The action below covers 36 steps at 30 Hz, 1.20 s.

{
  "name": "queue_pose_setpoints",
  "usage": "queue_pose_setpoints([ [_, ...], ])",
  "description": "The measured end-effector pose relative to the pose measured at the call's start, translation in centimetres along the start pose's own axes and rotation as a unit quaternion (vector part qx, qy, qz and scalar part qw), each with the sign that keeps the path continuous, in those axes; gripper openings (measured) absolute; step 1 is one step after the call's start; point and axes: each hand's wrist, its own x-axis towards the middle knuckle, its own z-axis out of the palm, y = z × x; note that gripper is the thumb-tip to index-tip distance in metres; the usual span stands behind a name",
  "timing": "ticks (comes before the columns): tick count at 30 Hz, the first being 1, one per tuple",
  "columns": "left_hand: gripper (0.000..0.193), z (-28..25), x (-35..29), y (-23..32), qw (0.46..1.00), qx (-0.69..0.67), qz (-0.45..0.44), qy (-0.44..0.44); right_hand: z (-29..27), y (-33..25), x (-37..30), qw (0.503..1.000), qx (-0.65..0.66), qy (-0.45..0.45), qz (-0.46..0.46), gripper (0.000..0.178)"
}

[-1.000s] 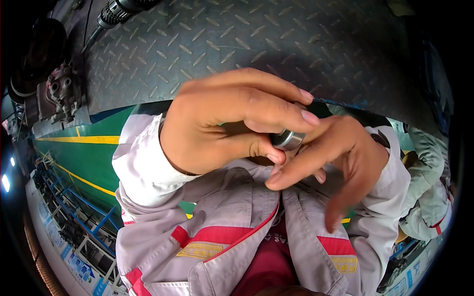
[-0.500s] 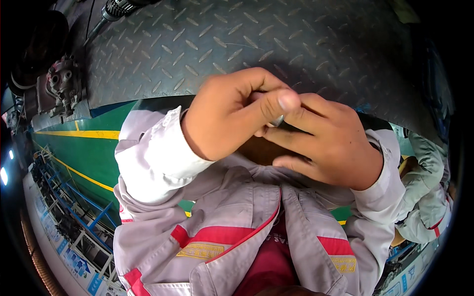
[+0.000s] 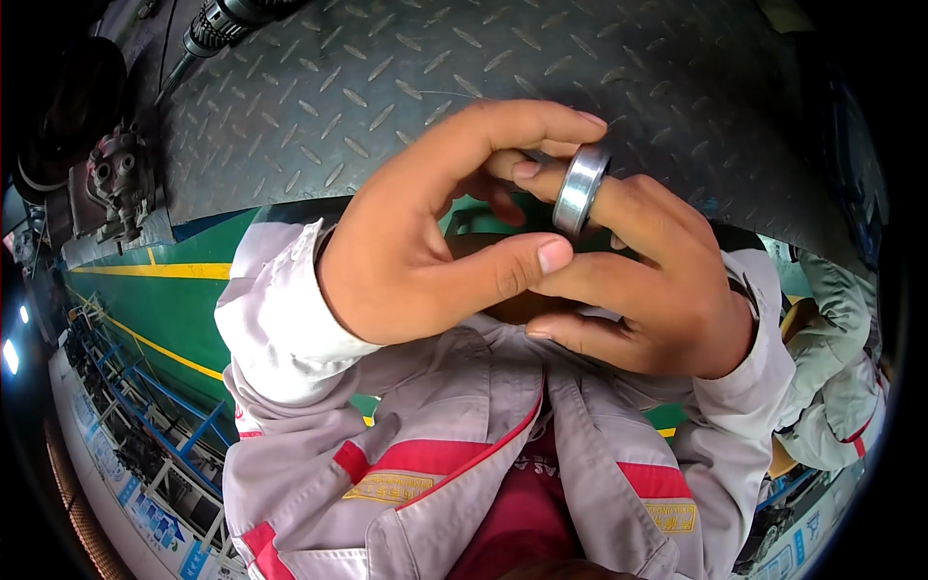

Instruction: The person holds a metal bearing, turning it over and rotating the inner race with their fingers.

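Observation:
A shiny steel bearing (image 3: 582,190) is threaded on the outstretched index finger of my right hand (image 3: 667,280), so that finger carries it. The other right fingers point left, apart from the ring. My left hand (image 3: 425,232) curves round from the left, its thumb and fingers spread wide. Its thumb tip lies just below the bearing and its forefinger reaches above it; whether either touches the ring I cannot tell. Both hands are raised in front of my jacket, at the near edge of the metal bench top.
A dark diamond-plate bench top (image 3: 387,87) spans the far side. A toothed gear shaft (image 3: 215,31) lies at its far left, and a cast metal housing (image 3: 118,179) at the left. Another person's grey sleeve (image 3: 822,338) is at the right. The floor (image 3: 193,309) is green with yellow lines.
My left hand has opened and drawn back to the left, its thumb and fingers parting. The bearing, mostly hidden in the fingers before, now shows on my right index finger.

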Motion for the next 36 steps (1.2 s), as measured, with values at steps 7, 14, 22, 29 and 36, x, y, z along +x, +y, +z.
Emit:
queue_pose_setpoints([
  [7, 0.057, -0.1, -0.2, -0.6, 0.999, -0.016, -0.021, -0.019, 0.5, -0.1, 0.2, 0.999, 0.047, 0.023, -0.006, 0.036],
  [14, 0.056, 0.3, -0.3, -1.0, 0.997, -0.054, -0.033, -0.032, 1.4, -0.6, 0.0, 0.999, 0.017, 0.044, -0.017, 0.038],
  [22, 0.03, 0.1, 0.0, -0.6, 0.992, 0.109, 0.033, 0.05, 1.4, -1.0, -0.2, 0.993, 0.047, 0.101, 0.023, 0.044],
  [29, 0.023, 0.0, -0.1, 0.1, 0.994, 0.1, 0.028, 0.045, 0.7, -1.0, -0.5, 0.976, 0.202, 0.083, 0.028, 0.049],
  [36, 0.04, -0.2, 0.0, -0.3, 0.992, 0.106, 0.068, 0.002, 0.2, -1.6, -0.4, 0.855, 0.497, 0.068, 0.132, 0.05],
])
